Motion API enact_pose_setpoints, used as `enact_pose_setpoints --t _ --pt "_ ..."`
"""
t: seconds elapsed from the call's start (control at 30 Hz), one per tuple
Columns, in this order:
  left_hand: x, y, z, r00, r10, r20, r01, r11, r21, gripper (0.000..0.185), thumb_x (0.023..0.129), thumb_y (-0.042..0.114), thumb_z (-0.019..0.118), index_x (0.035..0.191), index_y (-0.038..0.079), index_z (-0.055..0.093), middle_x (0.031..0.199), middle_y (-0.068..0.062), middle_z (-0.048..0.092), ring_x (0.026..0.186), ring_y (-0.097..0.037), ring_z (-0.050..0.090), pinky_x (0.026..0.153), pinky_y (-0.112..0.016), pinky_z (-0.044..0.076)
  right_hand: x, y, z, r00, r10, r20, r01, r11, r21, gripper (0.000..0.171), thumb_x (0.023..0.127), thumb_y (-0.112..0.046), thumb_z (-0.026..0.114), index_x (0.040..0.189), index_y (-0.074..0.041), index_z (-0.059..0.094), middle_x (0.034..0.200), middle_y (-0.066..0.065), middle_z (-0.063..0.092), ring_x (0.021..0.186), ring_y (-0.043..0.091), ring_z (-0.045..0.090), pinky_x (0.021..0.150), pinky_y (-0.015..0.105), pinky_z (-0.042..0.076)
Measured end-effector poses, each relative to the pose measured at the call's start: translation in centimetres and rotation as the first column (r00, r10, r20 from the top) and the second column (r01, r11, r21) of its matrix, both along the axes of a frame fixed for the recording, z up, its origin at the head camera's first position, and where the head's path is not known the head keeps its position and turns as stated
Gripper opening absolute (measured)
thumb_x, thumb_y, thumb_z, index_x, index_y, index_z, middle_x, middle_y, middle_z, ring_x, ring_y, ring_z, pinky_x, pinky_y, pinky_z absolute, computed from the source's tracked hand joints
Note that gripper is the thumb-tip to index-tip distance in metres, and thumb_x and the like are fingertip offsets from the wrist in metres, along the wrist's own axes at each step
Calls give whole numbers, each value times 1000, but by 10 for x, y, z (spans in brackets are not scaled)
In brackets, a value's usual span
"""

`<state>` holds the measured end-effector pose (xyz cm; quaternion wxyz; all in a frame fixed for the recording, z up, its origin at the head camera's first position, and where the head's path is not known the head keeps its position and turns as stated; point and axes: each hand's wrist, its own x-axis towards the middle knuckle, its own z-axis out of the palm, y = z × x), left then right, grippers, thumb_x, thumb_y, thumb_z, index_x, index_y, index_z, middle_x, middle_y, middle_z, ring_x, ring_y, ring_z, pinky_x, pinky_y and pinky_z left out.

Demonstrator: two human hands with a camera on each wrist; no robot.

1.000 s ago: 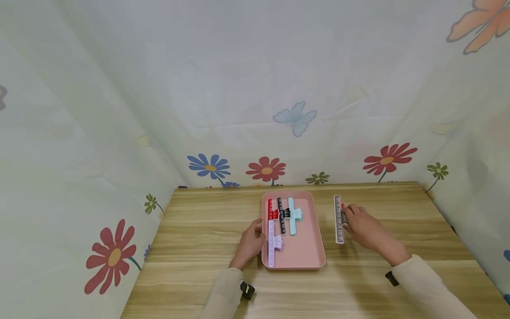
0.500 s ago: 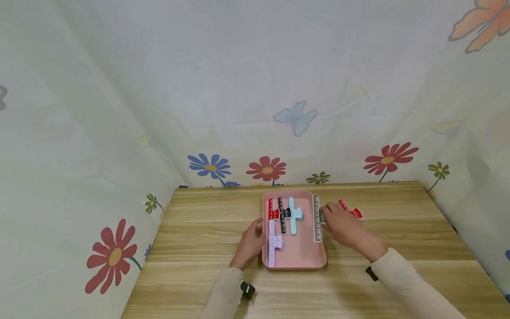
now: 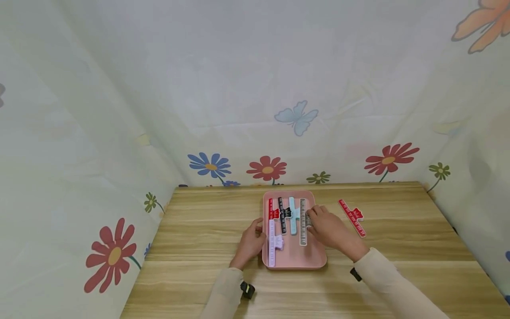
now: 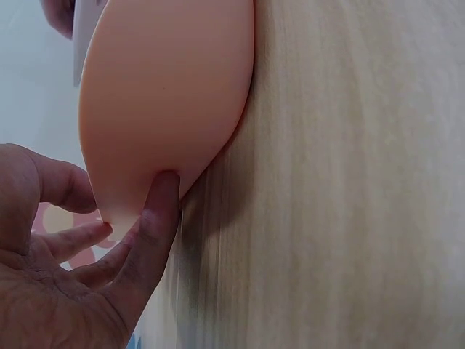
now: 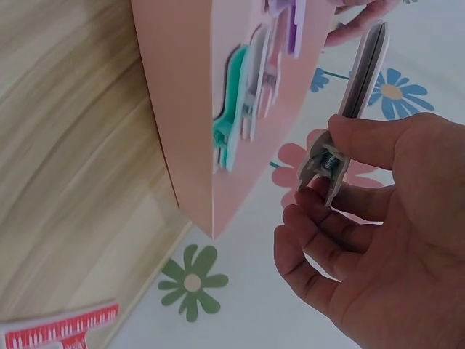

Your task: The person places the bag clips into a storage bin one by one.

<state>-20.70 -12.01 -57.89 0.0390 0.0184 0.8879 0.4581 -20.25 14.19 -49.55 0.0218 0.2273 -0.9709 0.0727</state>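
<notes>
My right hand [image 3: 326,226] pinches a grey piano-key clip [image 3: 303,223] by its handle, over the right part of the pink tray [image 3: 296,259]. In the right wrist view, thumb and fingers squeeze the spring end of this clip [image 5: 363,69]. My left hand [image 3: 251,241] holds the tray's left edge. One fingertip presses the outer wall of the tray [image 4: 167,87], and another digit reaches the rim, in the left wrist view. Inside the tray lie a red clip [image 3: 271,208], a black clip [image 3: 282,217], a light blue clip [image 3: 292,221] and a lilac clip [image 3: 272,243].
Another red clip [image 3: 352,219] lies slanted on the wooden table [image 3: 207,230], right of the tray. A light cloth wall with printed flowers and butterflies [image 3: 239,110] rises behind the table and at both sides.
My right hand has carried the grey clip leftward from the table to above the tray. The red clip on the table has come into full view. My left hand stays at the tray.
</notes>
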Motion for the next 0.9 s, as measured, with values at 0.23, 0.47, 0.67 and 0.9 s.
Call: enact_pose_setpoints --t 0.23,0.47,0.67,0.9 --pt "0 0 1 1000 1 2 -1 1000 -2 54 91 12 55 144 12 47 112 -12 67 92 -19 64 79 -36 53 -6 -11 -13 999 -3 33 4 1000 -3 51 92 -28 68 130 3 55 121 16 57 110 27 56 89 41 54" --pt "-1 0 -1 1000 10 -11 -10 1000 3 54 90 12 56 143 12 48 111 -13 67 92 -20 65 78 -34 53 -7 -25 -21 999 30 30 -30 999 12 50 89 -28 71 127 2 58 118 16 59 106 26 56 87 41 55" --pt "1 0 2 1000 4 -10 -4 1000 5 54 90 12 55 143 11 47 111 -13 67 91 -19 65 78 -36 53 -5 -33 -26 997 48 56 -50 998 28 50 89 -28 72 127 1 58 121 15 60 108 26 57 95 41 52" --pt "1 0 3 1000 0 1 0 1000 3 53 91 11 54 144 11 46 112 -14 67 93 -20 65 79 -36 54 -3 -38 -37 995 49 90 -52 998 26 47 89 -28 72 125 -1 60 122 15 61 110 28 57 94 43 52"
